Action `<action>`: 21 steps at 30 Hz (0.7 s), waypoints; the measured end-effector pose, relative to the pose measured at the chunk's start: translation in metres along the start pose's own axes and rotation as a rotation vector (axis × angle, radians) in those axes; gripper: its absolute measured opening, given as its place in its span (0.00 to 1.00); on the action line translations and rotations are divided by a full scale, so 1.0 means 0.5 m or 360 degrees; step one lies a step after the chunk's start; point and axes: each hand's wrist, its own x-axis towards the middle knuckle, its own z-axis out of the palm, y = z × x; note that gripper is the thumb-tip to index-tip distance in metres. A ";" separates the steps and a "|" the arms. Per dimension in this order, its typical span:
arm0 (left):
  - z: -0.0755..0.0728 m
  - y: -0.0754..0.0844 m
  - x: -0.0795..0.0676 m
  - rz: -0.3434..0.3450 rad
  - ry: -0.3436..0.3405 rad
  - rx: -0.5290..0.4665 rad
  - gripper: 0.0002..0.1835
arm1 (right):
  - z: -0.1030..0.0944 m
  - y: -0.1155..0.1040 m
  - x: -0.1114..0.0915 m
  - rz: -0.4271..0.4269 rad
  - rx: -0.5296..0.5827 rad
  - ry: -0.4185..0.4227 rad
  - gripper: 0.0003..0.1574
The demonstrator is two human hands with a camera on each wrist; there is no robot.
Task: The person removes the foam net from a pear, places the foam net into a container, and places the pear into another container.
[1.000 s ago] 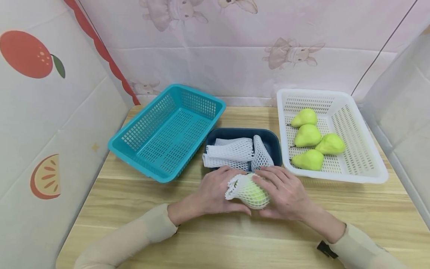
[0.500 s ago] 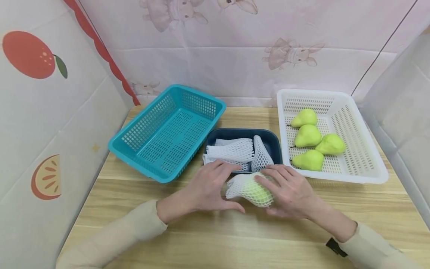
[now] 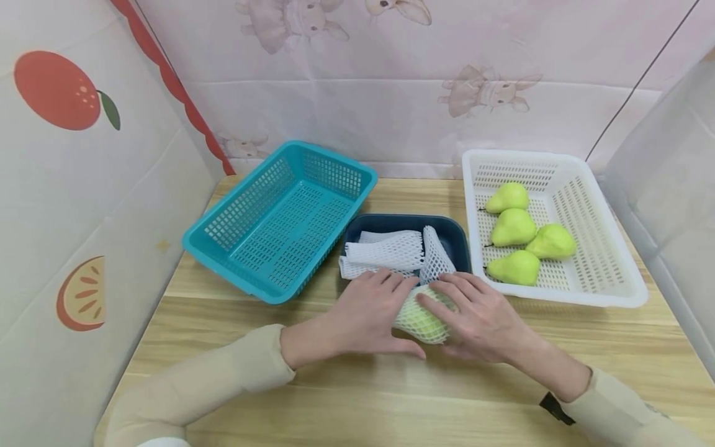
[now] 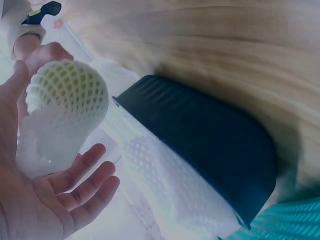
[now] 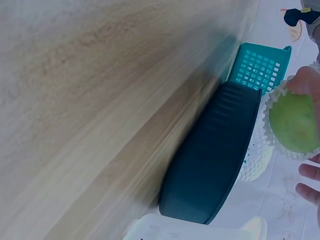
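A green pear (image 3: 426, 324) in a white foam net sleeve (image 4: 50, 137) is between my two hands, above the front edge of the dark blue tray (image 3: 459, 239). My right hand (image 3: 481, 320) holds its rounded end, fingers over the top. In the right wrist view, the thumb lies against the pear (image 5: 295, 122), whose bare green end shows inside the net's edge. Around the narrower sleeve end is my left hand (image 3: 365, 316), thumb spread away. The left wrist view shows its fingers (image 4: 92, 182) loosely extended beside the sleeve, not closed round it.
Several folded foam nets (image 3: 385, 251) lie in the dark blue tray. A teal basket (image 3: 195, 239) stands at its left. On the right, a white basket (image 3: 609, 248) contains several bare pears (image 3: 512, 226). Patterned cloth walls (image 3: 391, 124) enclose the wooden table (image 3: 357, 403).
My left hand drew back left from the netted pear, then came right again over the sleeve's narrow end. My right hand shifted slightly right while keeping hold of the pear.
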 end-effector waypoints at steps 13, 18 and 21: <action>0.025 0.000 0.002 0.0035 0.0015 0.0024 0.56 | -0.004 -0.002 -0.003 -0.0077 0.0010 0.0087 0.44; 0.025 0.000 0.003 0.0052 -0.0014 -0.0034 0.57 | -0.001 -0.002 0.001 -0.0112 0.0018 0.0127 0.34; 0.024 0.000 0.003 0.0067 -0.0051 -0.0075 0.58 | 0.000 -0.003 0.004 -0.0141 0.0017 0.0153 0.32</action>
